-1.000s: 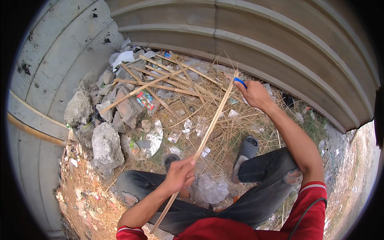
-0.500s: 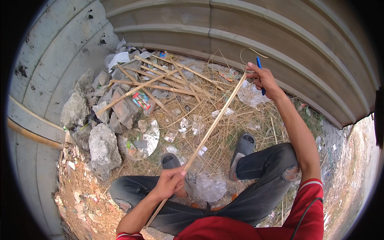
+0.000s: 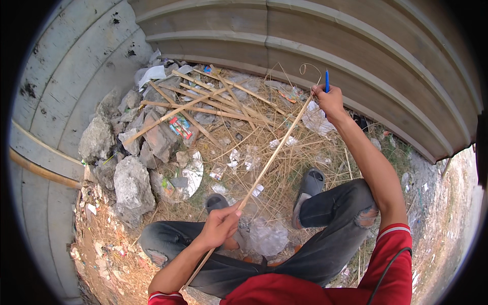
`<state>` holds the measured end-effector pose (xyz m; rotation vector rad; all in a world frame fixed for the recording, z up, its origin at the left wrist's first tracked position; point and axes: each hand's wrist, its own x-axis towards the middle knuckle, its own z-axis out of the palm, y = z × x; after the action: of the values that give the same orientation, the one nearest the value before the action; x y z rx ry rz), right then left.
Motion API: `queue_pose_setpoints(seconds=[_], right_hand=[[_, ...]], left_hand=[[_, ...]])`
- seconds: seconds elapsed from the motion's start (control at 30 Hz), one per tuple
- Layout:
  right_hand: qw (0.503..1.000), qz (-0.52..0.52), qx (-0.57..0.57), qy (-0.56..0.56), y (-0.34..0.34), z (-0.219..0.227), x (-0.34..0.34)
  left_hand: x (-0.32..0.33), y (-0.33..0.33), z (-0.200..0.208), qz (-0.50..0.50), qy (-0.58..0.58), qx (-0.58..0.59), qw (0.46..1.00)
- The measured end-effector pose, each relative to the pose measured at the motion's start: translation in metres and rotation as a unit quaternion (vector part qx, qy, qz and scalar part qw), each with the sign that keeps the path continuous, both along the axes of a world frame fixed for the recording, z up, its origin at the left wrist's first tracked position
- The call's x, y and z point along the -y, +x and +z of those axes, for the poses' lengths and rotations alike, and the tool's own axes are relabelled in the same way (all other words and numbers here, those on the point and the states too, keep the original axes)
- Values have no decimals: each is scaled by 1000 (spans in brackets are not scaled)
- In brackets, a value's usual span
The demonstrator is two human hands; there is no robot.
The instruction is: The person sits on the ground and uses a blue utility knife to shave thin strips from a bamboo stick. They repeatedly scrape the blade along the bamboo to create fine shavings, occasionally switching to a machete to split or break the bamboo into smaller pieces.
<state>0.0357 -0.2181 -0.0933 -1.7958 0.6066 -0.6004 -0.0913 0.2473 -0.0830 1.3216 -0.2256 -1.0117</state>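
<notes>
A long, thin bamboo strip (image 3: 277, 150) slants from beside my left thigh up toward the metal wall. My left hand (image 3: 219, 227) is wrapped round its lower part, over my left knee. Near the far end, my right hand (image 3: 331, 104) is closed round a slim blue-handled tool (image 3: 327, 81), its fingertips against the strip's tip. Whether the tool has a blade cannot be seen; the fist hides it. From that tip a fine curled shaving (image 3: 319, 72) loops upward.
Several flat bamboo strips (image 3: 203, 101) lie crossed on a heap of rocks (image 3: 133, 185) at left. Thin straw-like slivers, plastic scraps and a crumpled clear bag (image 3: 268, 239) litter the ground between my feet. Corrugated metal wall (image 3: 330, 43) rises behind; a grey panel (image 3: 66, 86) stands at left.
My right hand has shifted slightly left and down, and the blue tool has turned more upright. The curled shaving has changed shape. My left hand keeps its hold, slightly higher.
</notes>
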Motion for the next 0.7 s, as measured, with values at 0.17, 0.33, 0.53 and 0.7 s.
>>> queue_pose_setpoints(seconds=[0.17,0.33,0.53,0.7], right_hand=[[990,-120,-12,-73,1,-3,34],[981,6,-115,-159,-32,17,-1],[898,245,-119,-345,-40,59,-76],[855,306,-147,-392,-44,53,-108]], left_hand=[[-9,-6,4,-13,13,0,1000],[-20,-3,-1,48,-8,-43,998],[-15,4,9,60,-24,-59,996],[-21,7,11,76,-35,-38,996]])
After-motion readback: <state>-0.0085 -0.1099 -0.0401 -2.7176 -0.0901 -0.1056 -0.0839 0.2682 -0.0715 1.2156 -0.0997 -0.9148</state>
